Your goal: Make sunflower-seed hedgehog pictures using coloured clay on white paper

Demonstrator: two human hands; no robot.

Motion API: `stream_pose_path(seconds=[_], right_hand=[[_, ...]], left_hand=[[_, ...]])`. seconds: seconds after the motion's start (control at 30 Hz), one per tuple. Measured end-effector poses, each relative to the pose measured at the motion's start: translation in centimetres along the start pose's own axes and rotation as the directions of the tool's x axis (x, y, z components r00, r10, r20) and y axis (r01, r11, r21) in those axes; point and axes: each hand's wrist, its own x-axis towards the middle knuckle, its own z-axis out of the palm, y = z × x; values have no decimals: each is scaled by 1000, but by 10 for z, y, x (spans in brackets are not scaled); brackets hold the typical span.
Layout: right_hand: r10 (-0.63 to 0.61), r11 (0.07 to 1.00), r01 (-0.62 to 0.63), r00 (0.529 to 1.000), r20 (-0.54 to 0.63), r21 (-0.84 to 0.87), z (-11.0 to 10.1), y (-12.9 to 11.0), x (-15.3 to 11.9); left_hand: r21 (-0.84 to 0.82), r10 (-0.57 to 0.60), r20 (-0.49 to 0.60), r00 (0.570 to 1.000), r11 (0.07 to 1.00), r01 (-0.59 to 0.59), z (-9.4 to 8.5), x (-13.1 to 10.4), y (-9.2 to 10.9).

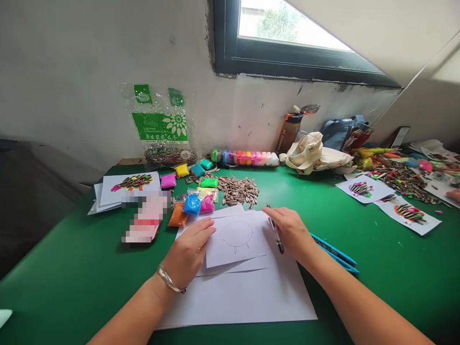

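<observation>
A small white sheet with a pencil-thin drawing [236, 239], an oval body with two short legs, lies on larger white paper [247, 299]. My left hand [190, 247], with a silver bracelet at its wrist, rests against the sheet's left edge; its fingers are stretched out and hold nothing. On the sheet's right side, my right hand [289, 227] is closed around a dark pen [276, 237]. Part of the pen is hidden by the fingers. Beyond the paper lie a heap of striped sunflower seeds [239, 190] and several bright clay packets [192, 204].
Finished seed pictures [131, 187] lie at left, near a pixelated pink object [143, 223]. A blue tool [336, 254] sits beside my right forearm. Farther back are a seed bag [161, 127], a clay pack [247, 158], a bottle [288, 132] and a cloth bag [309, 153]. Another person's hand [454, 194] shows at far right.
</observation>
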Motion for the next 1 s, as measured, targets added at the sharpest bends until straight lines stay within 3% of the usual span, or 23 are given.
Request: stream_pose_path(seconds=[0.1, 0.23, 0.33, 0.4, 0.47, 0.53, 0.57, 0.63, 0.7, 0.77, 0.8, 0.9, 0.97, 1.0], right_hand=[[-61, 978, 76, 995, 83, -196, -3, 1, 7], [-103, 963, 129, 987, 121, -236, 0, 5, 11], [-113, 964, 142, 984, 139, -224, 2, 9, 10], [-119, 963, 153, 980, 162, -223, 2, 9, 8], [-109, 962, 146, 980, 166, -230, -1, 6, 7], [-94, 967, 120, 988, 126, -222, -6, -1, 8], [-91, 974, 107, 992, 87, -200, -11, -6, 10], [-112, 990, 111, 994, -11, -86, -20, -23, 16], [-129, 985, 143, 981, -142, 95, -27, -47, 26], [-109, 955, 161, 972, -209, 250, -29, -76, 36], [-83, 941, 150, 972, -221, 304, -27, -90, 40], [-63, 921, 130, 980, -188, 366, -14, -131, 44], [-55, 916, 120, 983, -177, 384, -5, -148, 41], [-115, 904, 175, 978, -172, 391, -3, -153, 38]], left_hand=[[-37, -40, -28, 999, 999, 39, -2, 2, 2], [-123, -107, -33, 994, 987, 102, -5, 3, 2], [-270, -302, 7, 953, 917, 293, -11, 8, 7], [-425, -498, 112, 860, 758, 494, -16, 14, 12], [-635, -632, 261, 730, 457, 623, -21, 22, 20], [-763, -674, 416, 610, 107, 638, -24, 30, 29], [-781, -676, 471, 567, -20, 624, -25, 34, 34], [-782, -669, 549, 501, -201, 590, -25, 42, 42], [-775, -663, 589, 461, -302, 556, -23, 49, 48], [-783, -658, 594, 463, -342, 519, -20, 57, 53], [-798, -649, 581, 491, -337, 500, -17, 61, 55], [-855, -562, 512, 649, -261, 448, -7, 70, 59], [-890, -530, 451, 718, -209, 405, 1, 70, 62], [-911, -528, 408, 745, -184, 369, 5, 69, 63]])
